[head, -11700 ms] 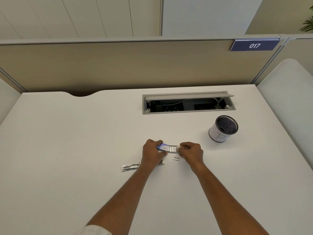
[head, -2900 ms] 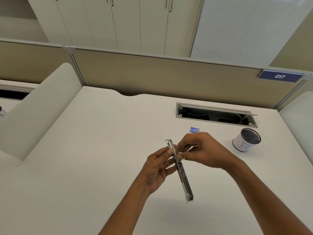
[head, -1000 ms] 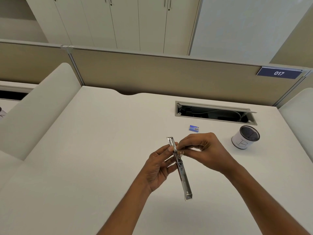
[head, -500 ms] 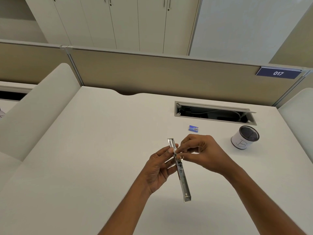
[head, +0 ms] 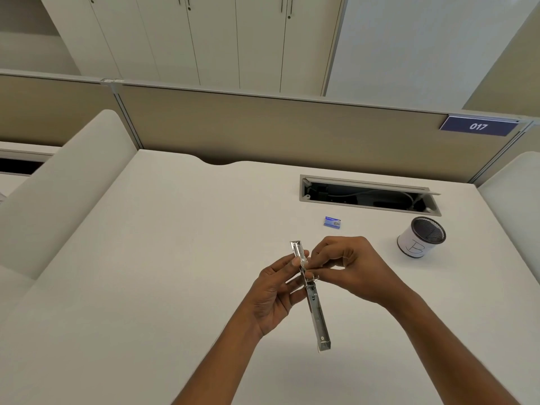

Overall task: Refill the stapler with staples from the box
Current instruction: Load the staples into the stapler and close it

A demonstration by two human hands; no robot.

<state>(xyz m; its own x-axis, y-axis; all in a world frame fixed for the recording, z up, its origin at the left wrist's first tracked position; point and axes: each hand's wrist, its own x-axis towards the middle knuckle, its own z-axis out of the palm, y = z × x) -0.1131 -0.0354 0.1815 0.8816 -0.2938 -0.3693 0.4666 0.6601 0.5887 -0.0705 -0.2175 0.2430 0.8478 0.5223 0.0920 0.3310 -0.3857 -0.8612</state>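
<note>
The left hand (head: 274, 290) grips the opened silver stapler (head: 314, 305) from the side, thumb pressed on its upper stretch, and holds it lifted above the white tabletop (head: 146, 273); its palm hides how the remaining fingers sit behind the metal. The stapler runs from a far end just above the thumb down to a near end hanging free. The right hand (head: 347, 268) is pinched shut at the stapler's middle, and whatever its fingertips hold there is too small and covered to make out. Further back lies the small blue box (head: 332, 222), lying well apart from both hands, with a mesh pen cup (head: 420, 241) to its right. Compared with half a second ago, the hands and stapler have barely shifted.
</note>
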